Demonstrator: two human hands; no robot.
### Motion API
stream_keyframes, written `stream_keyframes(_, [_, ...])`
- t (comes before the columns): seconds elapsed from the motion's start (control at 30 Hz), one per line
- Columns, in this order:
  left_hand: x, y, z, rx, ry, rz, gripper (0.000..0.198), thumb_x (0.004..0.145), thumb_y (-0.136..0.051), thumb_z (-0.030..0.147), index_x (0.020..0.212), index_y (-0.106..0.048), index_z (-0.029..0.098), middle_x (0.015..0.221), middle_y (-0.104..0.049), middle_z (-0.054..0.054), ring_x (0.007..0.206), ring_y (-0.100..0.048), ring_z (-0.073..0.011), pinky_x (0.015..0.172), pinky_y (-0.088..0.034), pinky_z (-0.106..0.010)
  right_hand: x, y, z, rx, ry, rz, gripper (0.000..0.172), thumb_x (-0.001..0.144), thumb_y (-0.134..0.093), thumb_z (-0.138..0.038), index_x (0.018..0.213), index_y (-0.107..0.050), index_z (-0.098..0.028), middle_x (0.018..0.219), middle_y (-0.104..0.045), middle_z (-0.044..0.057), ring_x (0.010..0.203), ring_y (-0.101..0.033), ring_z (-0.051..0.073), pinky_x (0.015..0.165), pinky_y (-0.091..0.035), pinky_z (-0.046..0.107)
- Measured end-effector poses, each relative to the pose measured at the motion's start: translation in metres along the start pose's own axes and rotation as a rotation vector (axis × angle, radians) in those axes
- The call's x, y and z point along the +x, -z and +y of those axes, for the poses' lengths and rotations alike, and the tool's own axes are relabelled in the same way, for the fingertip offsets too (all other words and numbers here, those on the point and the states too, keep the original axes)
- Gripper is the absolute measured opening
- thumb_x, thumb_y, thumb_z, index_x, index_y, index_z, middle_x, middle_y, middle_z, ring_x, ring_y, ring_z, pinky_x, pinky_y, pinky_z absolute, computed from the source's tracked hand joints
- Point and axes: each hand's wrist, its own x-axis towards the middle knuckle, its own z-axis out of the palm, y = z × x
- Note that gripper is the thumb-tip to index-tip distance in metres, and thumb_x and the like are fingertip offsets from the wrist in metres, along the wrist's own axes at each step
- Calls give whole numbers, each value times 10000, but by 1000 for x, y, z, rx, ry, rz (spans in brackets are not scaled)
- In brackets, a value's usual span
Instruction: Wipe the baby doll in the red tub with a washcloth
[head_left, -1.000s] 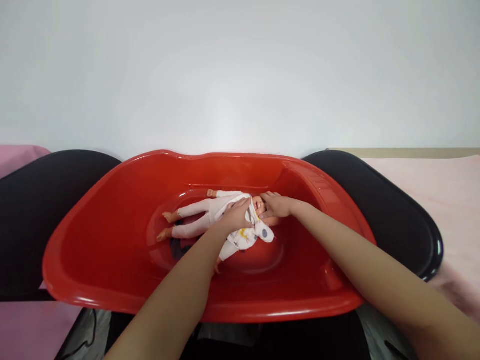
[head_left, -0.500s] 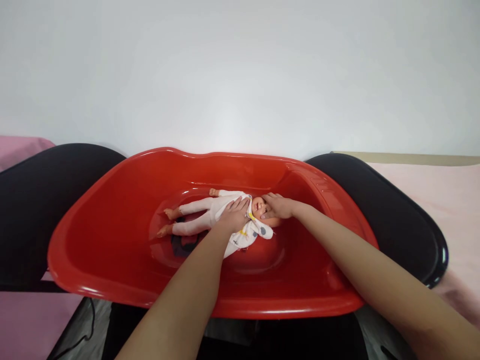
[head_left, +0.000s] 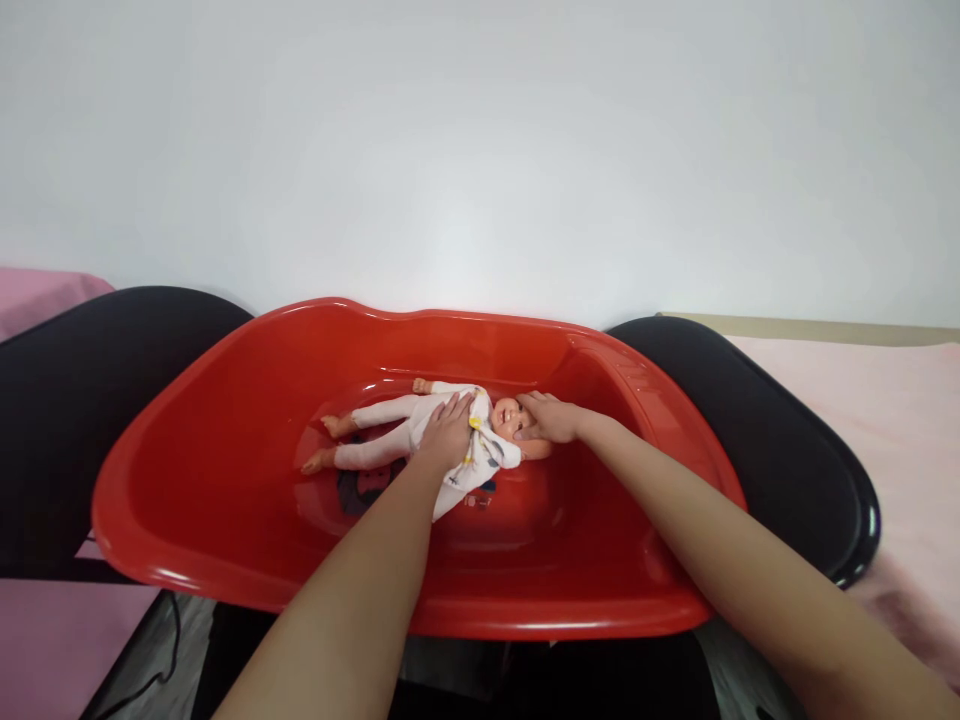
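A doll [head_left: 390, 412] in white clothes lies on its back inside a red baby bathtub [head_left: 180, 470], its feet to the left and head to the right. Around its neck is a white bib [head_left: 482, 452] with yellow and grey prints. My left hand [head_left: 448, 432] lies on the doll's chest at the edge of the bib, fingers stretched out. At the top of the doll's head, my right hand [head_left: 550, 417] cups the forehead, thumb and fingers apart. The doll's near arm is partly hidden by my left forearm.
Black tray-like wings [head_left: 795, 450] flank the tub on both sides. Pink covers [head_left: 907, 450] lie beyond them. A pale wall [head_left: 450, 150] rises behind the tub. A dark cable [head_left: 177, 630] hangs at the lower left.
My left hand has slid slightly left along the doll's chest, uncovering more of the bib. The bib's loose end has shifted left. My right hand stays at the doll's head.
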Motion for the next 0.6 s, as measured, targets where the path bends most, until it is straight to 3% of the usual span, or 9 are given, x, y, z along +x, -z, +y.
stream_keyframes(0.1, [0, -3, -8, -11, 16, 21, 668, 995, -323, 243, 1644, -245, 99, 1719, -265, -106, 1613, -128, -252, 1289, -196, -440, 0, 1, 0, 5, 3, -5, 775, 834, -703, -596, 1461, -474, -201, 1480, -513, 194, 1389, -469, 386, 1109, -434, 489])
stream_keyframes(0.27, [-5, -7, -31, -46, 161, 69, 619, 1009, -277, 202, 1612, -293, 63, 1700, -288, -160, 1595, -200, -266, 1283, -209, -450, -2, 3, -1, 20, 10, -28, 750, 835, -700, -588, 1441, -482, -202, 1464, -520, 194, 1373, -484, 386, 1083, -454, 496])
stream_keyframes(0.43, [-7, -9, -50, -30, 164, 73, 612, 1001, -266, 180, 1607, -316, 111, 1700, -290, -153, 1580, -254, -246, 1277, -223, -409, 1, 1, 3, 23, 21, -31, 752, 841, -683, -590, 1452, -461, -211, 1491, -488, 191, 1406, -449, 400, 1102, -441, 522])
stream_keyframes(0.6, [-9, -11, -61, -14, 176, 94, 638, 980, -263, 153, 1617, -278, 107, 1698, -293, -160, 1591, -221, -262, 1286, -174, -472, 0, 0, 4, 51, 42, -31, 707, 853, -668, -563, 1434, -470, -213, 1476, -499, 189, 1377, -474, 387, 1084, -457, 506])
